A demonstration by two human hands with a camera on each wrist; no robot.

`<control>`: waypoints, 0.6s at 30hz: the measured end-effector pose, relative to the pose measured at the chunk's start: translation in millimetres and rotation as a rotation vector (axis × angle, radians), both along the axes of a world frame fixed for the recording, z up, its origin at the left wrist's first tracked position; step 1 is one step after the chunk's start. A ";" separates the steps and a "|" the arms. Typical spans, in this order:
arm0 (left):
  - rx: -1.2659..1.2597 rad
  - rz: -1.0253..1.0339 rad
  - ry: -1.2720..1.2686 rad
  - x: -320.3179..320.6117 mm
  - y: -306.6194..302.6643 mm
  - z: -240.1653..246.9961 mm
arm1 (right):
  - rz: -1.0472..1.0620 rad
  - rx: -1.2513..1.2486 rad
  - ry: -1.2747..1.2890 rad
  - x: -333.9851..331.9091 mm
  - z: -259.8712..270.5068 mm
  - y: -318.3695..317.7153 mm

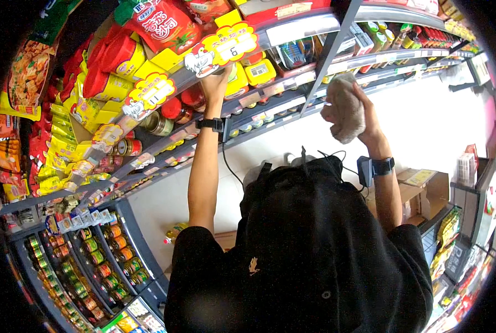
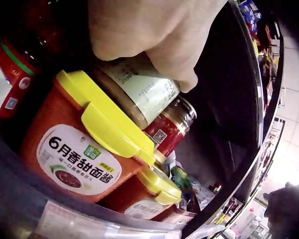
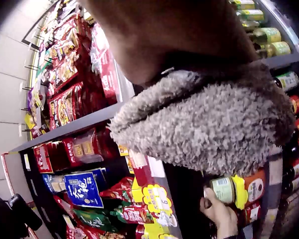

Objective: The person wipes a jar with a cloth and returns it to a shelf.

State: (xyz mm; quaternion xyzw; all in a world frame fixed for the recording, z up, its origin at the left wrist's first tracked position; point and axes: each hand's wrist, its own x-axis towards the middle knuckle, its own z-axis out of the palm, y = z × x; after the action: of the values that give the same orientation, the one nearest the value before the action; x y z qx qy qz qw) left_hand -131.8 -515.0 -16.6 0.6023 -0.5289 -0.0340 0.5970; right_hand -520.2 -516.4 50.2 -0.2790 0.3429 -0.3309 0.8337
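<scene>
My left hand (image 1: 214,87) reaches into a shelf under the yellow price tags. In the left wrist view, the fingers of that hand (image 2: 154,35) grip a jar with a pale green label (image 2: 147,94). The jar leans behind an orange tub with a yellow lid (image 2: 77,154), and a red-labelled jar (image 2: 172,127) stands beside it. My right hand (image 1: 371,119) is raised in front of the shelves and holds a folded, fluffy grey cloth (image 1: 346,111). In the right wrist view the cloth (image 3: 209,129) covers most of that hand's fingers.
Red and yellow seasoning packets (image 1: 106,77) fill the shelf at upper left. Red-lidded jars (image 1: 173,109) line the shelf below the left wrist. Bottles (image 1: 389,38) stand farther right. Cardboard boxes (image 1: 425,191) sit on the floor, and cables hang from both wrists.
</scene>
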 end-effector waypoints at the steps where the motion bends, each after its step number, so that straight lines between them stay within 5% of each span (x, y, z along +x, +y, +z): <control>1: 0.004 -0.040 0.092 -2.2 0.5 -0.6 | 0.033 0.007 -0.066 6.5 -2.6 -4.6; 6: 0.110 -0.152 0.207 -11.1 21.2 19.9 | 0.183 0.159 -0.247 59.1 -5.8 -16.8; 9: 0.255 0.296 -0.117 -18.6 45.6 12.6 | 0.236 0.178 -0.258 90.9 -30.1 -27.9; 12: 0.072 -0.023 0.351 -81.3 100.3 37.3 | 0.245 0.081 -0.243 121.9 -46.4 -17.0; 14: 0.259 -0.127 0.184 -110.9 126.1 24.6 | 0.218 -0.099 -0.027 153.9 -32.6 17.0; 15: 0.261 -0.320 0.644 -124.4 134.5 25.9 | 0.389 -0.203 0.080 159.2 -41.7 25.9; 16: 0.253 -0.189 0.517 -120.0 144.6 -0.7 | 0.565 -0.312 0.170 167.4 -52.2 33.8; 18: 0.231 -0.108 0.656 -104.6 169.3 20.0 | 0.807 -0.703 0.369 174.4 -44.5 7.0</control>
State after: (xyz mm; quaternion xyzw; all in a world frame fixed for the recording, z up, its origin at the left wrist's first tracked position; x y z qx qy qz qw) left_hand -236.4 -345.7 3.4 0.5941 -0.3329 -0.3167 0.6602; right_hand -345.7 -509.4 5.8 -0.7020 0.2184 -0.0261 0.6774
